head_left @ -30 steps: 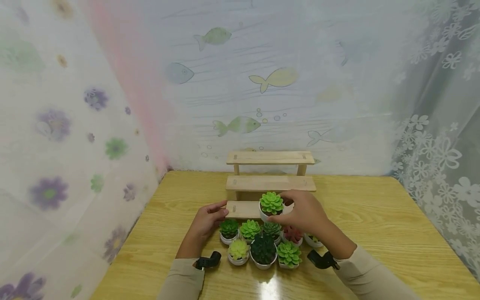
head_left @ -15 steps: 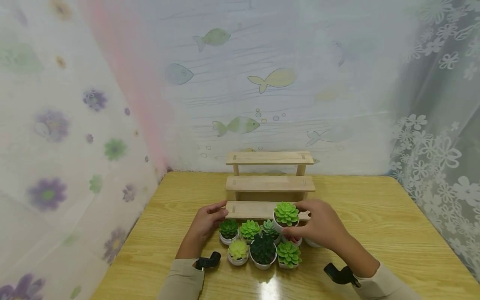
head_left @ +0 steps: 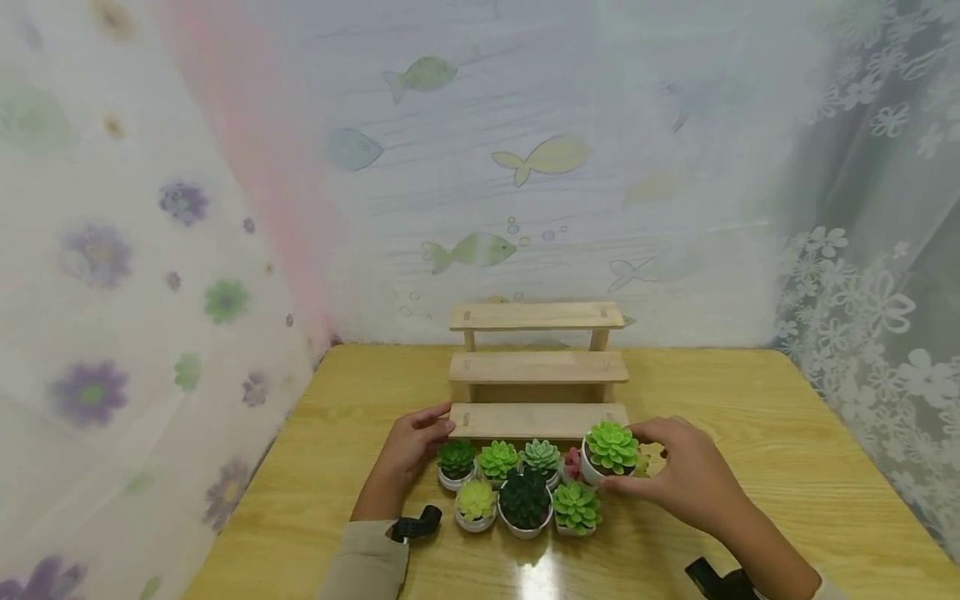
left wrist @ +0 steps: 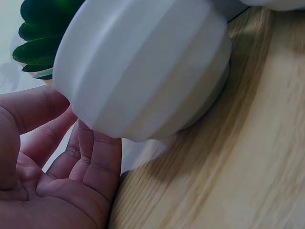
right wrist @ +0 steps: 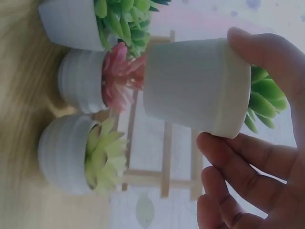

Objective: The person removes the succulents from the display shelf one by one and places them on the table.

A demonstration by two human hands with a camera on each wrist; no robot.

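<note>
My right hand point(head_left: 690, 475) pinches the rim of a white pot with a bright green succulent point(head_left: 611, 447), thumb on one side and fingers on the other. In the right wrist view this plain, tapered pot point(right wrist: 190, 86) is held up off the table. Below and beside it are a red succulent point(right wrist: 119, 78) and a yellow-green one point(right wrist: 105, 152) in ribbed pots. At the left end of a three-tier wooden plant stand point(head_left: 536, 419), my left hand point(head_left: 405, 454) grips the lowest board. A ribbed white pot point(left wrist: 143, 71) hides part of those fingers in the left wrist view.
Several potted succulents stand close together before the stand, among them a dark green one point(head_left: 525, 500), a yellow one point(head_left: 476, 500) and a bright green one point(head_left: 576, 507). Patterned curtains hang behind and beside the wooden table point(head_left: 360, 383).
My right hand has carried the bright green succulent rightward and slightly toward me, from before the lowest board to above the right end of the pot group. The left hand stays put.
</note>
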